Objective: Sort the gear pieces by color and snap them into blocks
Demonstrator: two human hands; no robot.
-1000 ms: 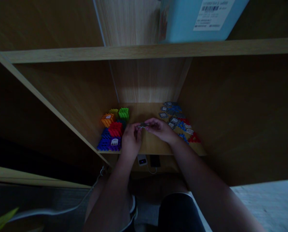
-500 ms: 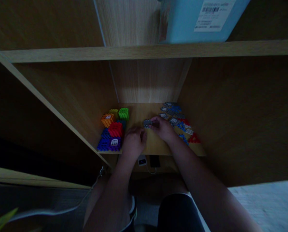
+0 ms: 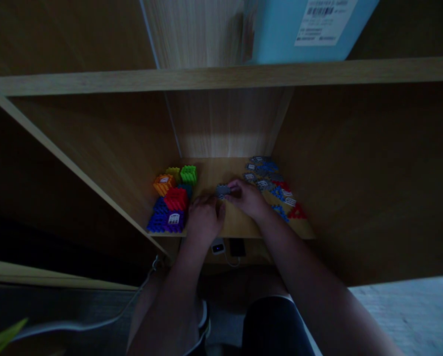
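Between the thumb and fingers of my right hand (image 3: 246, 199) is a small grey toothed plastic building piece (image 3: 223, 189), held low over the shelf. My left hand (image 3: 205, 216) rests close by on the left, its fingers curled downward; their tips are hidden, so I cannot make out what they hold, if anything. Beside it stand built blocks of interlocking pieces: a red block (image 3: 176, 199), a purple block (image 3: 174, 220) with a white window, an orange block (image 3: 164, 184) and a green block (image 3: 188, 174). Loose flat grey pieces (image 3: 263, 184), blue pieces (image 3: 279, 212) and red pieces (image 3: 297, 211) lie to the right.
Wooden side walls and an upper shelf board (image 3: 221, 78) enclose this shelf (image 3: 239, 226). Above sits a light blue box (image 3: 276, 37) with a label. Below the front edge are a white device (image 3: 218, 246) and a dark flat object (image 3: 237, 246) with a cable.
My right hand has brought the grey piece slightly left, closer to my left hand. The whole view has shifted a little.
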